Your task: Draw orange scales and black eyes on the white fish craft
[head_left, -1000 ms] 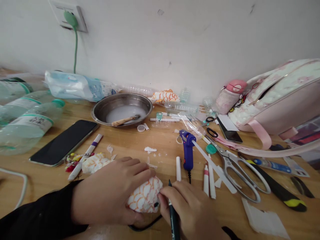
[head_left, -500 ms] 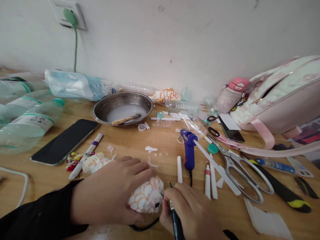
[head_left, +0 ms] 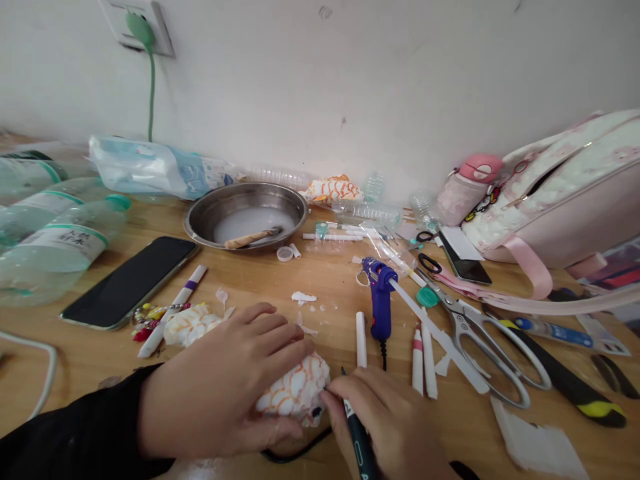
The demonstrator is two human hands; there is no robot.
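Observation:
My left hand (head_left: 227, 387) curls over a white fish model (head_left: 295, 387) with orange scale lines and a dark eye, pressing it to the table. Its tail part pokes out left of my hand, and the middle is covered. In my right hand (head_left: 387, 417) is a dark green marker pen (head_left: 359, 433), tip pointing up and away from the fish. Fingertips of the right hand meet the fish's head beside the eye; whether they pinch anything small there, I cannot make out.
Beyond my hands stand a blue glue gun (head_left: 381, 300) and a metal bowl (head_left: 193, 223) of whitish liquid with a brush. Large scissors (head_left: 493, 347) and several markers lie right. A phone (head_left: 133, 283) and plastic bottles (head_left: 70, 243) are left; a pink bag (head_left: 565, 213) leans back right.
The fish has rolled a little, so its eye now faces lower and shows less. My right hand and the marker have shifted slightly right. My left hand keeps its hold.

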